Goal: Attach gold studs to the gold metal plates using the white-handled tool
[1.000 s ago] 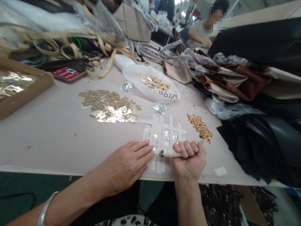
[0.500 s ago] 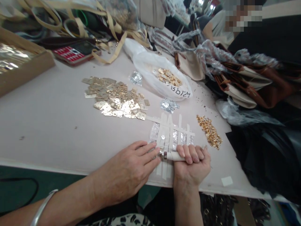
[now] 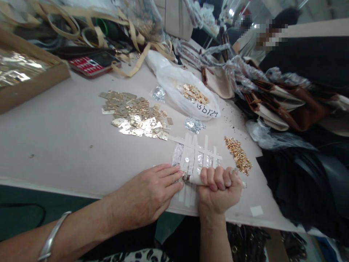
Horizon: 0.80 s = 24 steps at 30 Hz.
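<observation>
My right hand (image 3: 219,187) is closed in a fist around a hand tool with a white, wrapped-looking handle (image 3: 195,179). The tool lies nearly level, its dark metal end pointing left; the kind of tip is too small to make out. At that end are the fingertips of my left hand (image 3: 155,189), stretched out flat and close together, touching a small shiny metal piece (image 3: 182,177). My left thumb is hidden. Beneath both hands is a patch of white tape strips (image 3: 188,151) over clear plastic, with a small round silver disc (image 3: 187,159) on it.
Gold metal plates (image 3: 139,116) lie heaped at centre left. Beyond the tape are silver pieces (image 3: 194,124) and a white plastic bag (image 3: 174,87) of gold parts. Small gold fittings (image 3: 237,154) lie right. A cardboard box (image 3: 35,89) stands left; brown bags (image 3: 294,109) and black material (image 3: 289,182) crowd the right.
The tool's end has moved slightly left, in against my left fingertips. Its butt end now shows past my right fist. The view has shifted a little.
</observation>
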### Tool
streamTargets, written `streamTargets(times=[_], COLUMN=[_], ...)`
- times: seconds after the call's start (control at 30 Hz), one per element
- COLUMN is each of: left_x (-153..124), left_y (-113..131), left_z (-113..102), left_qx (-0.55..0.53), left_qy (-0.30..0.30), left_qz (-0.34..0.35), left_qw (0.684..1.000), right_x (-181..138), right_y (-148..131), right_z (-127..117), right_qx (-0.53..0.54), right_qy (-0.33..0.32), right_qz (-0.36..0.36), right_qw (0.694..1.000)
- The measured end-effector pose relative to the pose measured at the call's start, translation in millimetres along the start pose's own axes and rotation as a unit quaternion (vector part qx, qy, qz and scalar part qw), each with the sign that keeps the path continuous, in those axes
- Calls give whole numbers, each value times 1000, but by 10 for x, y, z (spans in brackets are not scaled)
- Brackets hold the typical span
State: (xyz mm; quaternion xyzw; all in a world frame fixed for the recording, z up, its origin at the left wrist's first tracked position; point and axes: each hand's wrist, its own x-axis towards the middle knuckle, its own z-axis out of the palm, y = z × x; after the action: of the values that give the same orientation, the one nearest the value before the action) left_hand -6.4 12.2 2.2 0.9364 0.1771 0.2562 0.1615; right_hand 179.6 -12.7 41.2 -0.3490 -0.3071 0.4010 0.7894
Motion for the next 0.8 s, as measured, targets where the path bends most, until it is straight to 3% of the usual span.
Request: streamTargets(times=[0.37, 0.6, 0.8], left_x=[21, 34, 4], left_y=[32, 28, 23], left_z=[-6, -37, -49], left_qx=[20, -13, -22], left_qy=[28, 17, 33], left_qz=[1, -10, -13], left_qw=[999, 1000, 999], right_x=[-125, -123, 19], right_y=[18, 110, -90], right_z=[177, 260, 265], right_qx=[-77, -231, -124], right_qy=[-74, -128, -118], right_qz=[-15, -4, -4], right_qw=[994, 964, 985])
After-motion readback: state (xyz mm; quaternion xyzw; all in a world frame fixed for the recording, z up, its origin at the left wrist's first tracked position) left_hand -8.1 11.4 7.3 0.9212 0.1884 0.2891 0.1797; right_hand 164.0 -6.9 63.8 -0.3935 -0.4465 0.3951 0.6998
